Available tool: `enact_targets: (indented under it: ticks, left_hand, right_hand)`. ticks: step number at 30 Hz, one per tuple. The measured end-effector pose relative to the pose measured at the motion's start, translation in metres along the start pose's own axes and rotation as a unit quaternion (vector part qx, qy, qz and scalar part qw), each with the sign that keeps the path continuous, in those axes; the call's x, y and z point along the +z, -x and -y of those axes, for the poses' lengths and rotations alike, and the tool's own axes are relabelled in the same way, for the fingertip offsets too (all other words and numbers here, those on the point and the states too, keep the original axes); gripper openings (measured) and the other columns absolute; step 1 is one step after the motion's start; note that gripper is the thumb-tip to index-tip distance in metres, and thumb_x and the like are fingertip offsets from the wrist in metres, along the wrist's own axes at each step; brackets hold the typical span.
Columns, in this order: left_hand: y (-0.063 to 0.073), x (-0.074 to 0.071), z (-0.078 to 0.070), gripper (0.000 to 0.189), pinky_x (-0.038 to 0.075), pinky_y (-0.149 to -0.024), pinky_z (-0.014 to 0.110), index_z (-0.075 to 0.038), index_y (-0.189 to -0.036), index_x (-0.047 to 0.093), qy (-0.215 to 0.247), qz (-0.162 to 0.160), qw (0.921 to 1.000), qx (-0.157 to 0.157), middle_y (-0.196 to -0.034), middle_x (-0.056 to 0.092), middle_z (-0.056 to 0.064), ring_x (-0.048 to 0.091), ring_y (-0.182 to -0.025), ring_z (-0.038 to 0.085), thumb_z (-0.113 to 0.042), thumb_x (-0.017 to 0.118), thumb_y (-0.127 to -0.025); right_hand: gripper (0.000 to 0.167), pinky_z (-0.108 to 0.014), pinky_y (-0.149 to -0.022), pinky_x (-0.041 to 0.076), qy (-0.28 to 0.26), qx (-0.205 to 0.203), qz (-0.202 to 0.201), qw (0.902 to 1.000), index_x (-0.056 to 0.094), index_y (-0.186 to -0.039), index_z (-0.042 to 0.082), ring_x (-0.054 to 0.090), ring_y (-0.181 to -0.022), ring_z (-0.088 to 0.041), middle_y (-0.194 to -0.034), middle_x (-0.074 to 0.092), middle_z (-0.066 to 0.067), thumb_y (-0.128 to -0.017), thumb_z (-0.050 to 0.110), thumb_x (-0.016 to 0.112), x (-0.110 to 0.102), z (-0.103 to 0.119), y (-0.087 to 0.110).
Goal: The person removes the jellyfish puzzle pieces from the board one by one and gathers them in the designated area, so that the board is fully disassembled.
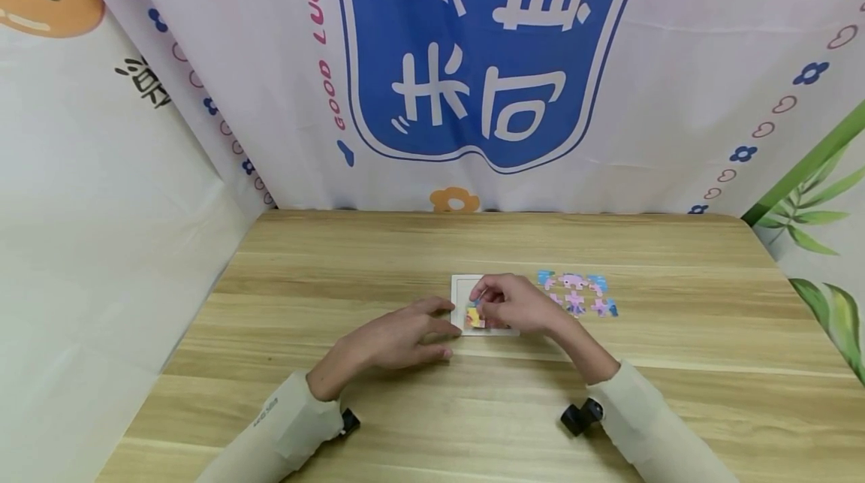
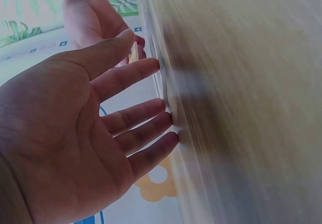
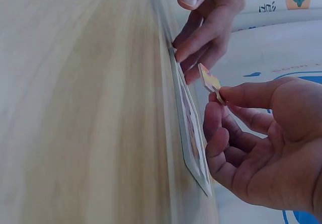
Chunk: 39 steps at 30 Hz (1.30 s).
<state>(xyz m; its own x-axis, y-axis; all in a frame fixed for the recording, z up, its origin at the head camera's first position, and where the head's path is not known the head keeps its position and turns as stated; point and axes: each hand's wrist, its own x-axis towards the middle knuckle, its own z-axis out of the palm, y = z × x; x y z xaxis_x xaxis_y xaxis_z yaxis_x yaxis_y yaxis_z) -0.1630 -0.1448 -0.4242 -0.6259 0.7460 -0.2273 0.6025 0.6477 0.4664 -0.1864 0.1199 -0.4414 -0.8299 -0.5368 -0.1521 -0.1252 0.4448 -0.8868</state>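
Note:
My right hand point(image 1: 519, 304) pinches a small yellow and pink jigsaw piece point(image 3: 209, 79) between thumb and fingertips, tilted and held off the white puzzle tray point(image 1: 458, 288). Pieces laid inside the tray show in the right wrist view as a coloured patch point(image 3: 191, 126); from the head, the right hand hides much of them. My left hand point(image 1: 399, 336) lies at the tray's left side, fingers extended, fingertips right at its edge. In the left wrist view the left palm point(image 2: 65, 133) faces the camera and grips nothing.
Right of the tray, several loose jigsaw pieces point(image 1: 574, 303) in pink, purple and blue lie close together on the wooden table point(image 1: 324, 273). A printed curtain point(image 1: 284, 92) hangs along the table's back edge. Black wrist cameras point(image 1: 573, 420) sit at the cuffs.

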Motion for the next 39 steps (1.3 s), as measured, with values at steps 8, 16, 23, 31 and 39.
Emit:
enact_targets:
  ticks: [8, 16, 23, 31, 39]
  left_hand:
    - [0.0, 0.001, -0.001, 0.04, 0.048, -0.12, 0.049, -0.017, -0.144, 0.07, -0.006, -0.001, 1.0, -0.003, -0.166, 0.045, 0.014, 0.047, -0.153, 0.031, -0.036, 0.065, -0.109]
    - [0.0, 0.002, 0.0, 0.042, 0.047, -0.122, 0.049, -0.016, -0.145, 0.069, -0.008, 0.001, 1.0, -0.004, -0.168, 0.044, 0.014, 0.046, -0.154, 0.031, -0.037, 0.064, -0.109]
    - [0.001, 0.001, 0.001, 0.043, 0.046, -0.122, 0.049, -0.015, -0.146, 0.068, -0.004, 0.003, 1.0, -0.004, -0.169, 0.043, 0.014, 0.044, -0.155, 0.031, -0.036, 0.064, -0.109]
    - [0.003, 0.001, 0.002, 0.043, 0.046, -0.122, 0.049, -0.015, -0.146, 0.069, -0.008, 0.001, 1.0, -0.003, -0.168, 0.043, 0.013, 0.044, -0.155, 0.032, -0.037, 0.065, -0.109]
    - [0.006, -0.004, 0.006, 0.044, 0.041, -0.126, 0.05, -0.014, -0.146, 0.068, -0.023, 0.004, 0.9997, -0.003, -0.171, 0.042, 0.009, 0.039, -0.159, 0.03, -0.037, 0.066, -0.108]
  right_hand:
    - [0.013, -0.032, -0.078, 0.058, 0.021, 0.002, -0.007, 0.9997, 0.072, -0.115, 0.003, 0.068, -0.088, -0.019, -0.1, 0.072, -0.01, -0.105, 0.007, 0.064, -0.011, -0.012, 0.014]
    - [0.012, -0.028, -0.08, 0.055, 0.043, 0.007, -0.029, 0.9986, 0.073, -0.114, 0.004, 0.065, -0.094, -0.019, -0.104, 0.073, -0.009, -0.104, 0.008, 0.067, -0.024, -0.016, 0.03]
    - [0.013, -0.027, -0.084, 0.054, 0.055, 0.009, -0.043, 0.9975, 0.072, -0.115, 0.004, 0.064, -0.098, -0.019, -0.108, 0.073, -0.008, -0.105, 0.011, 0.068, -0.034, -0.02, 0.041]
    - [0.015, -0.025, -0.081, 0.055, 0.069, 0.008, -0.051, 0.9963, 0.074, -0.117, 0.004, 0.065, -0.096, -0.016, -0.107, 0.074, -0.007, -0.105, 0.011, 0.068, -0.043, -0.022, 0.052]
    - [0.015, -0.023, -0.079, 0.054, 0.074, 0.006, -0.062, 0.9953, 0.074, -0.117, 0.002, 0.064, -0.095, -0.014, -0.106, 0.073, -0.008, -0.105, 0.01, 0.068, -0.052, -0.027, 0.065]
